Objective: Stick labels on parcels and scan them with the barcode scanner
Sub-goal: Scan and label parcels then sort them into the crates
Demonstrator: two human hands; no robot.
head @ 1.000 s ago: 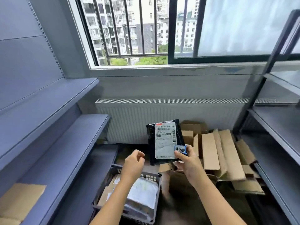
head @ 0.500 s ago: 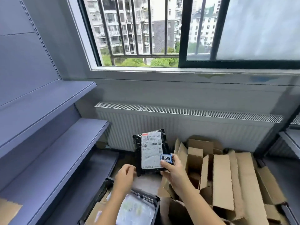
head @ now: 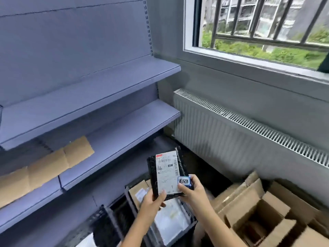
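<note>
Head view: I have the black parcel (head: pixel 165 177) upright, long axis rising away from my fingers, left hand (head: pixel 153 204) pinching its bottom edge, right hand (head: pixel 193 190) gripping the lower right corner. The small blue label (head: pixel 183 181) sits just above my right thumb, seemingly stuck on, though blur leaves me unsure.

Grey-blue metal shelves (head: pixel 99 97) line the left wall, flat brown cardboard sheets (head: pixel 44 166) lying on one. A white ribbed radiator (head: pixel 240 139) sits under the barred window (head: pixel 263 27), open brown cardboard boxes (head: pixel 258 211) near it.
</note>
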